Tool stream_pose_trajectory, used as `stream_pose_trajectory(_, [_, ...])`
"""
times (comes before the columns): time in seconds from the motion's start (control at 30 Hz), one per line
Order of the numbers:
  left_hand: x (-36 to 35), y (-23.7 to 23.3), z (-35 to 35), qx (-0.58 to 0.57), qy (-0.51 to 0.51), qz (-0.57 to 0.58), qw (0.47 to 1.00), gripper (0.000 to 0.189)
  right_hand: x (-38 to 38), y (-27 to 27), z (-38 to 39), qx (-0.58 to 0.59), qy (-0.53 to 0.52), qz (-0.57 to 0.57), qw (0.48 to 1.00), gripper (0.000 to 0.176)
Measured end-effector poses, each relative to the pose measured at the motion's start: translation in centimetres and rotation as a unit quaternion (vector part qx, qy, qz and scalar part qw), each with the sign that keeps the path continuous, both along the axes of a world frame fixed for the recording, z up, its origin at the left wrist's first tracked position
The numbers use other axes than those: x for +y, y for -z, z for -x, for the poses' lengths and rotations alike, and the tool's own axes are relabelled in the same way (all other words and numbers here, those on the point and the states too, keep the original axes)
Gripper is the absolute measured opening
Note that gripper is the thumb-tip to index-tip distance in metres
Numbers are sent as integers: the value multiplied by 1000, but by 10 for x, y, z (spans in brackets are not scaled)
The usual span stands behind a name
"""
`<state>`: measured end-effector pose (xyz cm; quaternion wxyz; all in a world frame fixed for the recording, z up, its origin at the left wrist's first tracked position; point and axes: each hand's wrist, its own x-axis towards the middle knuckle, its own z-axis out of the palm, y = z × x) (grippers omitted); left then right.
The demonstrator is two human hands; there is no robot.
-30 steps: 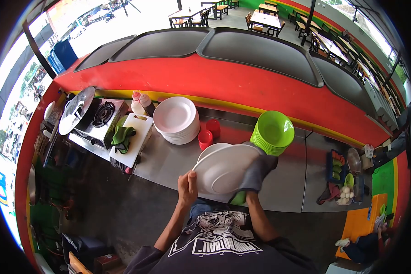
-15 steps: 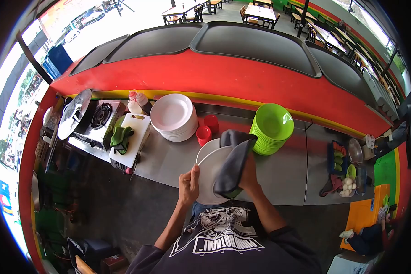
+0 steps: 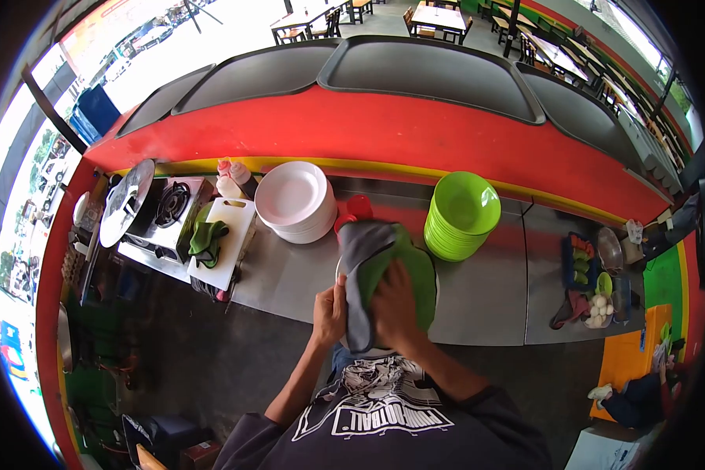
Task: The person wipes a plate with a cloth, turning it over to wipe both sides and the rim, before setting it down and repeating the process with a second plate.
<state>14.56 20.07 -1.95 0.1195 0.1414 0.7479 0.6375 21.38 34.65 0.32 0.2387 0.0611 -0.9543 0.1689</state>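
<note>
My left hand grips the left edge of a white plate, thumb up along the rim. A grey and green cloth covers most of the plate, leaving only slivers of its rim showing. My right hand presses into the cloth, its fingers bunched on the green side. Beyond the plate are red cups, partly hidden by the cloth. A stack of white plates stands to the left of them, and a stack of green plates to the right.
On the left are a gas stove, a white cutting board with a green cloth, and squeeze bottles. Black trays line the red ledge. At right, a bowl of eggs sits by a blue crate. A seated person is lower right.
My right hand has swung the cloth leftward across the plate, and its green side now faces up. The plate face, visible before, is covered. My left hand keeps its hold on the edge.
</note>
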Motion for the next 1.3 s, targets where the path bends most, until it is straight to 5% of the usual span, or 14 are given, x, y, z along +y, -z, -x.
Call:
stream_pose_trajectory(0.1, [0,17,-3,77,0,-52,996,54,-16,-2,-7,16,-27,16,999,60])
stream_pose_trajectory(0.3, [-7,-12,-9,-20,-30,11,999,60,19,-19,16,78,16,165,983,52])
stream_pose_trajectory(0.43, [-9,-15,-7,-9,-130,-55,990,62,42,15,14,46,66,476,876,44])
stream_pose_trajectory(0.53, [-13,-8,-1,-24,-185,-110,976,64,31,117,-15,24,77,449,890,61])
stream_pose_trajectory(0.7, [-8,2,-1,-53,-212,-131,967,66,22,128,-35,60,38,448,891,79])
stream_pose_trajectory(0.8, [-6,-14,-8,-53,-150,-75,984,65,50,96,-12,-12,7,659,752,71])
stream_pose_trajectory(0.87, [-4,-18,-11,-55,-116,-51,990,64,45,34,-2,48,19,337,940,62])
stream_pose_trajectory(0.9, [-3,-17,-12,-60,-106,-43,992,64,38,15,2,76,25,152,985,58])
stream_pose_trajectory(1.0, [-4,4,-6,-66,-94,-62,991,61,9,17,6,61,-43,15,997,48])
stream_pose_trajectory(1.3, [-13,0,-7,-88,-143,-146,975,61,-32,33,-38,-10,-135,64,989,49])
